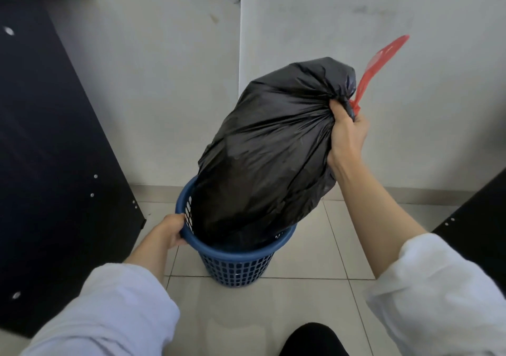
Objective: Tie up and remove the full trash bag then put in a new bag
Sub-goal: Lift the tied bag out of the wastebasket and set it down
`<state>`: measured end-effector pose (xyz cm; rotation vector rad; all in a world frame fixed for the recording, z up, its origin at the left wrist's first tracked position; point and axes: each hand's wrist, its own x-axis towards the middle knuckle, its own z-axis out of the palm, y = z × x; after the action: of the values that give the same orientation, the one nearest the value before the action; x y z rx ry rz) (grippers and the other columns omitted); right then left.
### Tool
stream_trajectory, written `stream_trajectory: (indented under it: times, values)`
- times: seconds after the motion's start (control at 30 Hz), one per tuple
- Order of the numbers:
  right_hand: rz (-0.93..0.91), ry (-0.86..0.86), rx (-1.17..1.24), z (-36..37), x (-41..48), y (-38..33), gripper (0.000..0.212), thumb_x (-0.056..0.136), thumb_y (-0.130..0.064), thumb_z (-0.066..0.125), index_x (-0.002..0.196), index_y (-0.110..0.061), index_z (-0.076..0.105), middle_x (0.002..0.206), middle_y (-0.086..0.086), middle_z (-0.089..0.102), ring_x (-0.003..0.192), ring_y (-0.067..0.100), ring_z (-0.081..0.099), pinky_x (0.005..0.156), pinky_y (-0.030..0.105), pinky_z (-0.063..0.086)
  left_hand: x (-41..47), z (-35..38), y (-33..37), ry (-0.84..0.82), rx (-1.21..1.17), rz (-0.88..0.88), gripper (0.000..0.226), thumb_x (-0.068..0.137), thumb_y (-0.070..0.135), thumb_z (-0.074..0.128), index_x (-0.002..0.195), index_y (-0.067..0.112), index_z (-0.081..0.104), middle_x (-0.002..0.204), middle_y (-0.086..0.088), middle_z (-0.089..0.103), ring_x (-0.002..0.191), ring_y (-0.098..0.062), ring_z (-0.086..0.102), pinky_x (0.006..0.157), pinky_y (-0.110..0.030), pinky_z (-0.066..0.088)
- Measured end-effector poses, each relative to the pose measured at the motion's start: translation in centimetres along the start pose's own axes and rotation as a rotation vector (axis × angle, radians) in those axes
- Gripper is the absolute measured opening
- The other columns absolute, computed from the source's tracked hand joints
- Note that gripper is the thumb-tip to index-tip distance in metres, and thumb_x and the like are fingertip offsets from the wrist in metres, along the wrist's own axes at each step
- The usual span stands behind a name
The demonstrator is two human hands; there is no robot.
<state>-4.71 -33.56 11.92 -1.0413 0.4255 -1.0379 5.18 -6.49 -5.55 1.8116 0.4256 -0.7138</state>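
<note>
A full black trash bag (pixel 271 147) is tilted to the right, its lower end still inside the blue perforated bin (pixel 238 264) on the tiled floor. My right hand (pixel 346 134) grips the gathered neck of the bag at its upper right. A red drawstring strip (pixel 380 65) sticks up from that neck. My left hand (pixel 171 231) holds the bin's rim on its left side.
A dark board (pixel 52 147) with screw holes leans against the wall on the left. Another dark panel (pixel 476 224) stands at the right edge. A white wall corner (pixel 240 54) rises behind the bin. A dark knee or foot (pixel 312 339) shows at the bottom.
</note>
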Motion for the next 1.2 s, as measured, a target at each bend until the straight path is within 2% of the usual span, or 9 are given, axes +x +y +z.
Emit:
stream_trajectory:
  times: [0.17,0.33,0.43,0.57,0.73,0.9,1.03,1.13,1.2]
  values:
    - [-0.011,0.039,0.008,0.0,-1.2,-1.0,0.011,0.085,-0.006,0.066,0.081,-0.016,0.065,0.083,0.0,0.067,0.08,0.012,0.064,0.081,0.029,0.054,-2.8,-0.4,1.9,0.06,0.251,0.024,0.056,0.104,0.034,0.025,0.147,-0.002,0.024,0.151,-0.023,0.031,0.136,-0.037,0.034,0.111,-0.047,0.027]
    - [-0.075,0.073,0.041,1.6,-2.9,-3.7,0.008,0.087,-0.008,0.065,0.087,-0.016,0.065,0.084,-0.004,0.067,0.076,0.004,0.061,0.07,0.016,0.051,-4.3,-2.1,4.3,0.127,0.486,0.38,0.051,0.101,0.037,0.029,0.129,0.0,0.052,0.132,-0.02,0.054,0.119,-0.035,0.051,0.102,-0.038,0.04]
    - [-0.123,0.061,0.017,2.4,-4.8,-5.8,0.01,0.087,-0.014,0.066,0.096,-0.016,0.066,0.094,0.0,0.069,0.089,0.011,0.063,0.082,0.023,0.052,-10.1,-2.0,5.9,0.212,0.546,0.626,0.044,0.102,0.032,0.032,0.127,0.003,0.054,0.128,-0.019,0.058,0.116,-0.034,0.053,0.096,-0.037,0.041]
    - [-0.213,0.031,-0.025,3.2,-7.3,-7.5,0.007,0.086,-0.018,0.066,0.091,-0.024,0.067,0.093,-0.001,0.071,0.094,0.017,0.065,0.095,0.037,0.051,-13.8,-1.8,6.6,0.229,0.551,0.783,0.045,0.102,0.036,0.031,0.132,0.008,0.049,0.131,-0.017,0.056,0.118,-0.035,0.052,0.096,-0.039,0.041]
    - [-0.222,-0.102,-0.288,7.3,-6.8,-8.8,0.007,0.088,-0.021,0.062,0.092,-0.027,0.064,0.085,-0.008,0.067,0.088,0.013,0.062,0.088,0.029,0.049,-15.8,-2.1,10.2,0.077,0.489,0.692,0.046,0.103,0.029,0.026,0.146,0.013,0.032,0.142,-0.017,0.046,0.129,-0.035,0.043,0.104,-0.037,0.035]
    - [-0.189,-0.305,-0.536,11.7,-5.3,-12.4,0.013,0.089,-0.016,0.061,0.099,-0.009,0.064,0.091,0.014,0.068,0.085,0.029,0.061,0.073,0.027,0.044,-19.7,-4.3,16.1,-0.052,0.419,0.547,0.047,0.104,0.028,0.023,0.149,0.014,0.029,0.151,-0.01,0.036,0.138,-0.029,0.034,0.113,-0.035,0.025]
    - [-0.165,-0.362,-0.631,14.9,-5.0,-18.7,0.012,0.091,-0.017,0.06,0.102,-0.013,0.063,0.085,-0.002,0.064,0.074,0.01,0.056,0.067,0.019,0.043,-26.2,-5.9,21.6,-0.116,0.346,0.444,0.053,0.103,0.041,0.017,0.149,0.017,0.024,0.154,-0.006,0.032,0.139,-0.026,0.033,0.112,-0.042,0.025]
    - [-0.162,-0.397,-0.732,17.9,-4.5,-23.8,0.007,0.092,-0.02,0.059,0.096,-0.013,0.057,0.094,0.006,0.06,0.083,0.02,0.056,0.071,0.025,0.042,-31.1,-7.2,24.8,-0.177,0.276,0.329,0.057,0.101,0.049,0.016,0.15,0.019,0.022,0.156,-0.002,0.028,0.14,-0.025,0.031,0.113,-0.049,0.023]
    - [-0.161,-0.461,-0.9,20.1,-4.0,-27.2,0.021,0.092,-0.023,0.059,0.104,-0.006,0.055,0.11,0.012,0.054,0.1,0.027,0.053,0.082,0.029,0.04,-34.0,-8.5,26.8,-0.181,0.254,0.3,0.058,0.101,0.05,0.019,0.149,0.019,0.023,0.154,-0.002,0.03,0.139,-0.025,0.033,0.114,-0.05,0.023]
